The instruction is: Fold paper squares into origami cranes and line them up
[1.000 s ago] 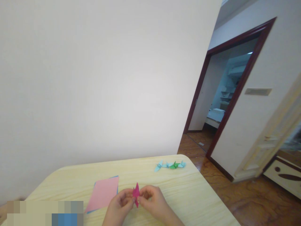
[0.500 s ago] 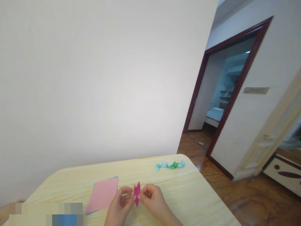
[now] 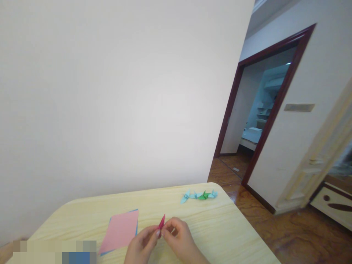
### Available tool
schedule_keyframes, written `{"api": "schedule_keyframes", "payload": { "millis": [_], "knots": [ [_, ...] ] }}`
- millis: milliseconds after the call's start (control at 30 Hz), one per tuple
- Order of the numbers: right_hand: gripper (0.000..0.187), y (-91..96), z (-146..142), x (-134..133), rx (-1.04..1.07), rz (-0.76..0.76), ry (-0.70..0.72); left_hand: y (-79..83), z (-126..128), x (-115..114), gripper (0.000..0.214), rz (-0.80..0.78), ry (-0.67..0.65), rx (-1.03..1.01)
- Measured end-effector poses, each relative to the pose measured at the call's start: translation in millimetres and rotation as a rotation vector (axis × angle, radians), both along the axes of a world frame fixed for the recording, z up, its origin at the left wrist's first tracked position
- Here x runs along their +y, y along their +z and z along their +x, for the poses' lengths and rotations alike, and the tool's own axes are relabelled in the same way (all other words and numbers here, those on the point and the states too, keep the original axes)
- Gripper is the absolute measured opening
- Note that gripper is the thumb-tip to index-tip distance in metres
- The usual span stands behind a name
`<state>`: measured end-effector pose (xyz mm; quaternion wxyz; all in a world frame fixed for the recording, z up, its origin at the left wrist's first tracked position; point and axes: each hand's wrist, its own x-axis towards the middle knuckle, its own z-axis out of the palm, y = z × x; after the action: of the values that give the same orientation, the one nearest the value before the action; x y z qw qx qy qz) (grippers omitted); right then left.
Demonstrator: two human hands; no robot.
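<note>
Both my hands meet low at the middle of the view over a light wooden table (image 3: 225,234). A small folded piece of magenta paper (image 3: 162,222) stands between their fingertips, turned edge-on and tilted to the right. My left hand (image 3: 141,246) pinches it from the left. From the right, my right hand (image 3: 177,238) pinches the same piece with curled fingers.
A stack of square paper sheets, pink (image 3: 121,230) on top with blue edges under it, lies left of my hands. Several small paper cranes, pale blue (image 3: 186,196) and green (image 3: 204,195), sit at the table's far right edge. A white wall stands behind; an open doorway (image 3: 261,121) is at the right.
The magenta piece has turned from broad face to a thin, tilted sliver between my fingers. My hands have drifted slightly lower in the view.
</note>
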<state>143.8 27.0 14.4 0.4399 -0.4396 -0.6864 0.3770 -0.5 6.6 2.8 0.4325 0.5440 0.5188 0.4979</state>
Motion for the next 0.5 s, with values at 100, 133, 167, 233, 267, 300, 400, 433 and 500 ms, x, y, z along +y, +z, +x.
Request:
{"api": "schedule_keyframes", "payload": {
  "millis": [100, 133, 167, 233, 267, 300, 400, 433, 500],
  "knots": [
    [0.011, -2.0, -0.2, 1.8, 0.075, -0.014, -0.034, 1.9, 0.6, -0.6, 0.045, -0.062, -0.01, -0.008],
    [0.018, -3.1, -0.1, 2.7, 0.09, -0.01, -0.038, 1.8, 0.7, -0.7, 0.045, -0.077, -0.008, -0.012],
    [0.023, -4.4, 0.2, 3.8, 0.094, 0.002, -0.04, 1.6, 1.0, -0.6, 0.046, -0.087, -0.008, -0.017],
    [0.03, -7.0, 0.6, 5.7, 0.082, 0.042, -0.038, 1.3, 1.5, -0.4, 0.047, -0.096, -0.014, -0.023],
    [0.031, -8.0, 0.8, 6.5, 0.076, 0.061, -0.034, 1.3, 1.8, -0.2, 0.048, -0.096, -0.024, -0.024],
    [0.032, -8.8, 1.0, 7.2, 0.075, 0.077, -0.03, 1.5, 2.1, 0.0, 0.048, -0.094, -0.038, -0.023],
    [0.031, -9.0, 1.6, 7.6, 0.071, 0.106, -0.03, 1.5, 2.5, 0.5, 0.045, -0.079, -0.093, -0.033],
    [0.031, -8.5, 1.8, 7.2, 0.068, 0.113, -0.032, 1.1, 2.5, 0.6, 0.044, -0.076, -0.111, -0.045],
    [0.032, -7.1, 2.1, 5.8, 0.062, 0.12, -0.029, 0.2, 2.6, 0.5, 0.041, -0.075, -0.133, -0.07]
  ]
}}
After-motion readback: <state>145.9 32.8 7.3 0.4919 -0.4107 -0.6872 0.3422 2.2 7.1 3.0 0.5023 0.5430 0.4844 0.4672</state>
